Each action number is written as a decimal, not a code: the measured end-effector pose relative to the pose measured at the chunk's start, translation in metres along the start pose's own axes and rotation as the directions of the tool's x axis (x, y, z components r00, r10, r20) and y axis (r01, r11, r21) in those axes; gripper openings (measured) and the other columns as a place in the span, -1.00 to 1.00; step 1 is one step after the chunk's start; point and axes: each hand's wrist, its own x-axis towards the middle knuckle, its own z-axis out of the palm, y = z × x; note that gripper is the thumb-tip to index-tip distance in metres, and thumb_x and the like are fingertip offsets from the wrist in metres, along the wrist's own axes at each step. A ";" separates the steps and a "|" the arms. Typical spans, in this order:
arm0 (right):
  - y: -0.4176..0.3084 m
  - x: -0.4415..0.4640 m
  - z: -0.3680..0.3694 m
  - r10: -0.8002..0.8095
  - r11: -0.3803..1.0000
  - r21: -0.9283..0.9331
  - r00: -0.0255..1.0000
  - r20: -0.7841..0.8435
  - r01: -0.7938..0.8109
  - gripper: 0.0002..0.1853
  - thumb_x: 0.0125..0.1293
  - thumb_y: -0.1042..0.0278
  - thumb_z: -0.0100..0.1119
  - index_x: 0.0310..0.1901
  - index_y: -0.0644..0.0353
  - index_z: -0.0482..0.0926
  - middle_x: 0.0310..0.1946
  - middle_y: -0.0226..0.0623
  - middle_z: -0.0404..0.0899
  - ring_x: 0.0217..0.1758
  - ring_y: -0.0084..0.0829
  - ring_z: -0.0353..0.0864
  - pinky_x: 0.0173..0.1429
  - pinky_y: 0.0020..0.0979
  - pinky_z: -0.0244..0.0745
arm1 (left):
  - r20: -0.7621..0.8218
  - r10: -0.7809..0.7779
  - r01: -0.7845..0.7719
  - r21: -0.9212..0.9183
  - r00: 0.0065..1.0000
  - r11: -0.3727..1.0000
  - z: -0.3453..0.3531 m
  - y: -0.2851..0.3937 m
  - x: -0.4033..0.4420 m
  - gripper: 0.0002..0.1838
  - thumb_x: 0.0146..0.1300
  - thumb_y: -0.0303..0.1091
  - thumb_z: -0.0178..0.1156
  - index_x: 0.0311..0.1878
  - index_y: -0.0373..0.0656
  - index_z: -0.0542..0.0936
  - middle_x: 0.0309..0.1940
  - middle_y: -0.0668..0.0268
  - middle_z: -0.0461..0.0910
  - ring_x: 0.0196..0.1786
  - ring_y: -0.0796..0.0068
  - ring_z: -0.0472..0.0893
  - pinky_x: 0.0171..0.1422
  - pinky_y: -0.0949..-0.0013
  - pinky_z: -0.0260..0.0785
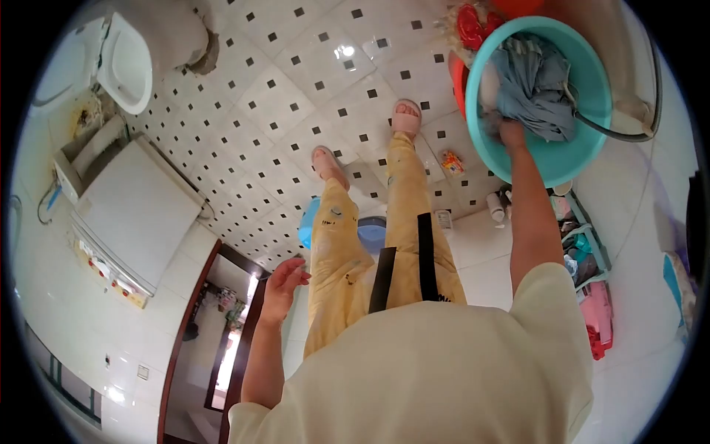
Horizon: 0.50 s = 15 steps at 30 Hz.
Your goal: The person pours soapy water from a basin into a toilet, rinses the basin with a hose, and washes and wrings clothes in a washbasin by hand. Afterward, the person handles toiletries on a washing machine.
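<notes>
My right hand [510,134] reaches down into a turquoise basin [542,172]. It is closed on the near-left edge of a wet-looking grey-blue garment [534,92]. The fingertips are partly hidden by the cloth and the hand itself. A dark grey hose [617,134] runs over the basin's right rim, its end against the garment. Off to the left, my left hand [285,284] hangs in the air beside my left thigh. Its fingers are loosely bent and apart, with nothing visible in them.
Red items [473,28] stand behind the basin's left side. An orange packet [452,163] and a white bottle [495,208] are on the tiled floor. Blue basins [372,233] show behind my legs. A rack [592,255] stands at right, a white washing machine [140,211] at left.
</notes>
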 end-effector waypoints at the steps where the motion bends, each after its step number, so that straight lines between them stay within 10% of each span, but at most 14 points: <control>1: -0.020 -0.013 -0.021 0.006 0.999 -0.037 0.997 0.077 -0.003 -0.62 0.18 0.22 -0.03 -0.03 0.27 0.45 0.07 -0.04 0.39 0.11 -0.07 0.34 0.15 -0.20 0.23 | 0.024 0.000 0.000 -0.005 1.000 1.000 -0.001 -0.002 0.000 -0.77 0.28 -0.41 -0.02 -0.03 -0.26 0.45 -0.34 0.29 0.54 -0.28 0.55 0.49 -0.09 0.49 0.35; 3: -0.039 -0.040 -0.066 -0.259 0.906 -0.300 0.951 0.167 0.299 -0.60 0.18 0.25 -0.02 0.02 0.26 0.41 0.13 -0.04 0.32 0.20 -0.06 0.25 0.22 -0.23 0.18 | 0.037 0.029 -0.027 -0.043 0.999 0.999 -0.001 -0.009 0.001 -0.76 0.27 -0.41 -0.01 -0.03 -0.27 0.45 -0.33 0.29 0.54 -0.27 0.56 0.48 -0.09 0.49 0.34; 5: -0.032 -0.064 -0.115 -0.780 0.235 -0.698 0.559 0.280 0.677 -0.58 0.18 0.33 -0.02 0.10 0.22 0.35 0.17 -0.07 0.28 0.26 -0.06 0.18 0.26 -0.24 0.15 | 0.028 0.037 -0.035 -0.078 0.999 0.996 -0.005 -0.023 0.010 -0.76 0.27 -0.40 -0.01 -0.03 -0.26 0.45 -0.33 0.28 0.54 -0.26 0.56 0.48 -0.08 0.48 0.34; 6: -0.096 -0.101 -0.152 -0.500 0.774 -0.403 0.862 0.084 0.488 -0.57 0.22 0.38 -0.03 0.14 0.23 0.31 0.17 -0.16 0.30 0.26 -0.16 0.22 0.29 -0.29 0.12 | 0.055 0.036 -0.033 -0.044 0.998 0.998 -0.010 -0.030 0.018 -0.75 0.26 -0.38 0.00 -0.03 -0.25 0.46 -0.32 0.29 0.53 -0.24 0.56 0.48 -0.05 0.48 0.33; 7: -0.190 -0.144 -0.191 -0.100 0.991 0.093 0.991 0.085 0.092 -0.55 0.26 0.37 -0.04 0.18 0.25 0.27 0.19 -0.22 0.29 0.27 -0.26 0.23 0.29 -0.35 0.11 | 0.058 0.041 -0.039 -0.042 0.997 0.998 -0.012 -0.035 0.027 -0.75 0.26 -0.38 0.01 -0.03 -0.25 0.46 -0.32 0.29 0.53 -0.24 0.56 0.48 -0.04 0.48 0.33; 10: -0.262 -0.206 -0.267 -0.570 0.712 0.607 0.796 0.204 0.354 -0.47 0.28 0.14 -0.06 0.23 0.20 0.22 0.20 -0.09 0.27 0.27 -0.21 0.25 0.31 -0.23 0.09 | 0.105 0.042 -0.041 -0.010 0.994 0.999 -0.018 -0.048 0.050 -0.75 0.25 -0.38 0.02 -0.02 -0.20 0.47 -0.27 0.34 0.52 -0.19 0.54 0.47 0.01 0.47 0.30; 11: -0.239 -0.210 -0.295 -0.239 0.661 0.746 0.965 0.107 0.081 -0.41 0.24 -0.01 -0.04 0.19 0.22 0.26 0.20 -0.02 0.24 0.27 -0.12 0.24 0.31 -0.16 0.11 | 0.116 0.084 -0.086 0.014 0.990 0.996 -0.019 -0.053 0.057 -0.74 0.24 -0.38 0.02 -0.02 -0.20 0.47 -0.24 0.34 0.52 -0.16 0.53 0.46 0.02 0.47 0.29; 13: -0.275 -0.226 -0.285 -0.896 0.133 0.949 0.445 -0.009 0.286 -0.38 0.23 -0.09 -0.08 0.16 0.24 0.28 0.21 -0.04 0.24 0.25 -0.11 0.27 0.28 -0.16 0.15 | 0.132 0.169 -0.176 0.041 0.977 0.984 -0.020 -0.065 0.069 -0.73 0.24 -0.39 0.02 0.00 -0.18 0.47 -0.18 0.33 0.50 -0.09 0.51 0.44 0.06 0.45 0.28; 15: -0.267 -0.214 -0.251 -0.789 0.203 0.977 0.603 0.120 0.072 -0.46 0.27 -0.04 -0.09 0.12 0.22 0.33 0.22 -0.08 0.24 0.25 -0.12 0.26 0.28 -0.19 0.16 | 0.203 0.278 -0.305 0.114 0.939 0.946 -0.026 -0.081 0.084 -0.69 0.20 -0.40 0.05 0.04 -0.14 0.46 -0.08 0.29 0.46 0.02 0.45 0.41 0.11 0.41 0.26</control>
